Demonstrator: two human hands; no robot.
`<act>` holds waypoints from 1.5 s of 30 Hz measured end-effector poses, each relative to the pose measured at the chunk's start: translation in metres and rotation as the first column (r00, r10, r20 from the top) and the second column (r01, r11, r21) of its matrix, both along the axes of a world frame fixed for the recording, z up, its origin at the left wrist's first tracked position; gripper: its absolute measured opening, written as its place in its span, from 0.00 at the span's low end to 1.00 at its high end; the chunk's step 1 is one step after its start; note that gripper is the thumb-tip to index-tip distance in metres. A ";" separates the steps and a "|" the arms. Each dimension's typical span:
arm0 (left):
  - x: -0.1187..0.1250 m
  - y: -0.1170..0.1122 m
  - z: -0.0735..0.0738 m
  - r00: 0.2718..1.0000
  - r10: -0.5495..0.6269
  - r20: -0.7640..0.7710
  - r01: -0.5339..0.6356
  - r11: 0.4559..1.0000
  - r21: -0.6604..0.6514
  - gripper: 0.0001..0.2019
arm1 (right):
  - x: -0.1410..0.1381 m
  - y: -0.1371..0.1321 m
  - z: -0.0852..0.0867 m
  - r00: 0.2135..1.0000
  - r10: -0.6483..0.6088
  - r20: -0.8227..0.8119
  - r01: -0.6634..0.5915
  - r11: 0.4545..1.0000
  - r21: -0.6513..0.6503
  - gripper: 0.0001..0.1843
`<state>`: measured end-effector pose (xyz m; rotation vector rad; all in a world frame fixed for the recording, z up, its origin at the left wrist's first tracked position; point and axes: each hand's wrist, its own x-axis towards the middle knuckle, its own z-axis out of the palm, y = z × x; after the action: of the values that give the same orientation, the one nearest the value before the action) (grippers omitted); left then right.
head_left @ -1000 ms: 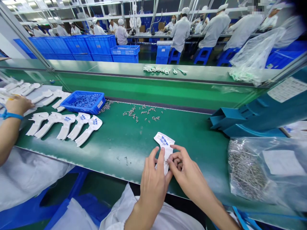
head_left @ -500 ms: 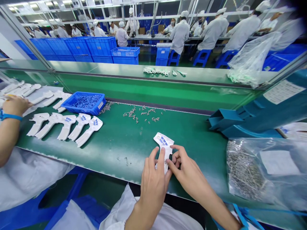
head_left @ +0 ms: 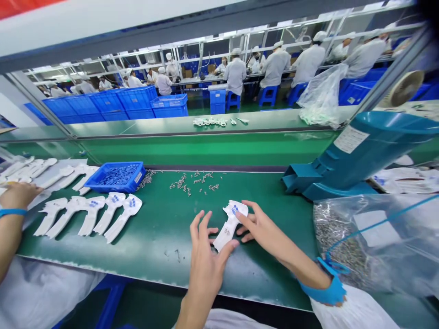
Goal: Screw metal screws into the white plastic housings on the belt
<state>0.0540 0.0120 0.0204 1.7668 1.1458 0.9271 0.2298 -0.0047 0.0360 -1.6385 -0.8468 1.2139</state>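
Observation:
A white plastic handle half (head_left: 227, 232) with small blue parts in its wide head is between my two hands, just over the green work surface. My right hand (head_left: 265, 232) grips it at the head's right side, fingertips on the head and edge. My left hand (head_left: 207, 260) is open around the narrow lower end, fingers apart; whether the thumb touches it I cannot tell. Small screws (head_left: 181, 183) lie scattered beyond the hands. To the left, several similar white handle halves (head_left: 124, 218) lie in a row, some with blue parts in their heads.
A blue bin (head_left: 132, 183) of small blue parts stands behind the row. At far left is a co-worker's hand (head_left: 17, 195). On the right are a teal machine (head_left: 356, 153) and a clear bag (head_left: 346, 237) of small metal pieces. My right wrist wears a blue corded strap (head_left: 325, 287).
The view has tilted upward. My left hand has opened away from the handle half, which now leans the other way. The right hand has shifted up to its head.

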 end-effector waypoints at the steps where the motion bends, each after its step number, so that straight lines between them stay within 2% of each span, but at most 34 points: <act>1: 0.001 0.000 -0.001 1.000 -0.026 -0.001 0.026 1.000 0.016 0.33 | -0.003 -0.001 -0.001 1.000 -0.001 -0.006 0.001 1.000 0.003 0.36; 6: 0.005 -0.006 -0.007 0.988 -0.060 -0.145 0.090 0.973 0.211 0.35 | -0.008 -0.014 -0.003 0.984 0.099 0.150 -0.106 0.994 0.040 0.49; 11: 0.006 -0.008 -0.009 0.978 -0.047 -0.203 0.122 0.917 0.379 0.36 | -0.008 -0.021 0.001 0.973 0.142 0.182 -0.154 0.987 0.050 0.49; 15: 0.005 -0.009 -0.008 0.972 -0.049 -0.231 0.143 0.901 0.409 0.36 | -0.010 -0.020 0.002 0.962 0.145 0.231 -0.159 0.986 0.043 0.47; 19: 0.004 -0.012 -0.010 0.972 -0.046 -0.230 0.134 0.914 0.383 0.36 | -0.012 -0.019 0.001 0.967 0.134 0.216 -0.154 0.985 0.081 0.43; 23: 0.006 -0.015 -0.015 0.981 -0.052 -0.186 0.112 0.938 0.329 0.34 | -0.016 -0.018 0.002 0.979 0.137 0.152 -0.159 0.977 0.142 0.42; 25: 0.006 -0.014 -0.016 0.992 -0.050 -0.115 0.081 0.956 0.280 0.34 | -0.016 -0.017 0.005 0.978 0.144 0.148 -0.166 0.975 0.150 0.42; 27: 0.004 -0.010 -0.014 0.999 -0.032 0.019 0.029 0.988 0.155 0.37 | -0.013 -0.015 0.010 0.980 0.146 0.134 -0.164 0.977 0.137 0.43; 29: 0.001 -0.004 -0.008 0.978 0.011 0.208 0.001 0.998 -0.058 0.40 | -0.006 -0.013 0.015 0.989 0.113 0.100 -0.124 0.986 0.114 0.44; 31: -0.003 0.003 0.002 0.919 0.080 0.386 0.034 0.960 -0.279 0.38 | 0.005 -0.011 0.020 0.998 0.044 0.049 -0.049 0.994 0.098 0.45; 33: -0.007 0.010 0.011 0.843 0.134 0.521 0.124 0.894 -0.430 0.34 | 0.019 -0.008 0.024 0.999 -0.044 -0.009 0.045 0.994 0.105 0.45; 35: -0.010 0.015 0.019 0.776 0.168 0.608 0.219 0.832 -0.509 0.34 | 0.033 -0.003 0.024 0.992 -0.107 -0.066 0.115 0.985 0.130 0.42; 37: -0.011 0.018 0.023 0.731 0.188 0.656 0.274 0.800 -0.534 0.36 | 0.046 0.004 0.021 0.987 -0.141 -0.073 0.151 0.977 0.150 0.38; 39: -0.010 0.021 0.025 0.714 0.195 0.672 0.280 0.800 -0.530 0.36 | 0.056 0.013 0.015 0.986 -0.164 -0.019 0.165 0.975 0.149 0.35; 42: -0.008 0.027 0.027 0.707 0.191 0.681 0.281 0.808 -0.518 0.36 | 0.068 0.027 0.000 0.967 -0.191 0.166 0.166 0.974 0.154 0.32; 45: -0.006 0.034 0.031 0.701 0.194 0.686 0.297 0.795 -0.529 0.37 | 0.074 0.034 -0.016 0.897 -0.170 0.407 0.092 0.975 0.204 0.27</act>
<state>0.0483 0.0459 0.0516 0.7577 0.7237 0.9382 0.3040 0.0291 0.0199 -1.8042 -1.0578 0.6700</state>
